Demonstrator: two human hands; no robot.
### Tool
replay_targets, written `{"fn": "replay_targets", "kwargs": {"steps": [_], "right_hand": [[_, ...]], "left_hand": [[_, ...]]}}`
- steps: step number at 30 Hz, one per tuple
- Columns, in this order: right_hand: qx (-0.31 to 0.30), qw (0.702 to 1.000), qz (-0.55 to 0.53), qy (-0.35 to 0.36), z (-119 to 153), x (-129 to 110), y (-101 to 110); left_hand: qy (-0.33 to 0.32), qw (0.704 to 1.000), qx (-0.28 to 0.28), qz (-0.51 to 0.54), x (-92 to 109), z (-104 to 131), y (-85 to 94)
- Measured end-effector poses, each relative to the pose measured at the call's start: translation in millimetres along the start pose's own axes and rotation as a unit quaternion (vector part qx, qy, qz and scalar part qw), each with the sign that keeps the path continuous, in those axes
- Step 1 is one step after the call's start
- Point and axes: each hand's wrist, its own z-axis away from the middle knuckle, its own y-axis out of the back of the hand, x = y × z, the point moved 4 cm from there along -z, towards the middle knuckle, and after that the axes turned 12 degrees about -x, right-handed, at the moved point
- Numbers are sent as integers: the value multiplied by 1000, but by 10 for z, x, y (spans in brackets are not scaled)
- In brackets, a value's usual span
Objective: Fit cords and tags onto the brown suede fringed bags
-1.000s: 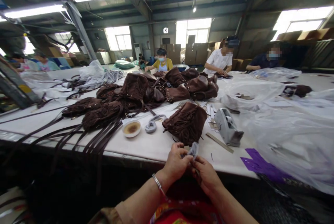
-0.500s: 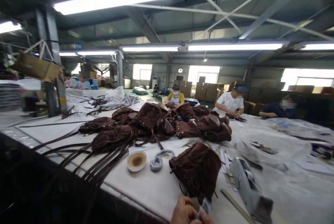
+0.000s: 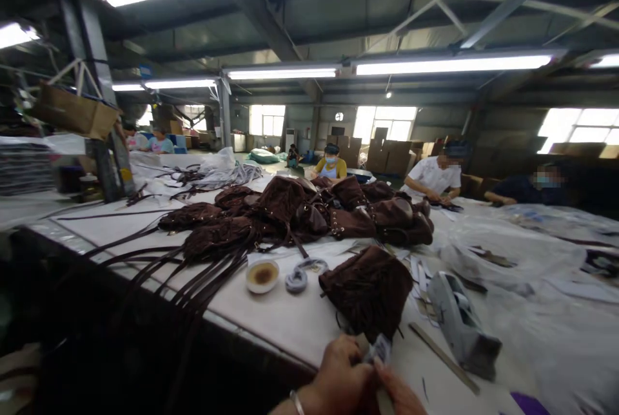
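The left hand (image 3: pixel 341 366) and right hand (image 3: pixel 399 392) pinch a small gray scrap (image 3: pixel 382 348) by the brown bag (image 3: pixel 370 286) on the counter (image 3: pixel 294 321), and the scrap could drop if either hand goes loose.

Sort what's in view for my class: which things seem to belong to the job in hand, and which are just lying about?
Likely part of the job:
pale grey piece, at the fingertips of the left hand and right hand
brown bag, just beyond the hands
heaped brown bags, similar in colour

Apparently lying about, untouched:
white dish
grey coil
grey tape dispenser
flat strip
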Motion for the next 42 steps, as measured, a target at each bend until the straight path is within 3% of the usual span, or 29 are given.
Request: {"fn": "replay_targets", "kwargs": {"steps": [3,7,14,16,18,21,24,28,31,34,38,42], "right_hand": [[52,994,-65,-74,212,86,13],[106,989,29,-97,359,80,146],[84,982,155,-72,337,19,227],[94,960,261,-21,365,-74,192],[77,921,377,62,406,-187,133],[-11,860,484,159,433,-327,58],[-74,817,543,178,342,-491,60],[-68,785,585,191,84,-771,45],[-115,794,572,172,-105,-847,-30],[-159,833,518,110,-226,-785,-69],[-120,872,463,107,-285,-666,-38],[-76,882,441,146,-290,-561,21]], "left_hand": [[19,1000,-13,0,99,43,73],[14,997,-76,6,94,-15,101],[14,996,-92,13,7,-59,83],[14,996,-86,-4,2,-70,122],[14,996,-84,-21,-4,-78,168],[9,995,-91,-47,-10,-86,221],[-25,992,-103,-70,19,-83,226],[-101,983,-139,-68,120,-44,175],[-147,975,-152,-73,192,11,177],[-174,970,-150,-73,222,69,227],[-178,974,-125,-66,201,105,288],[-108,982,-103,-117,120,63,270]]}}
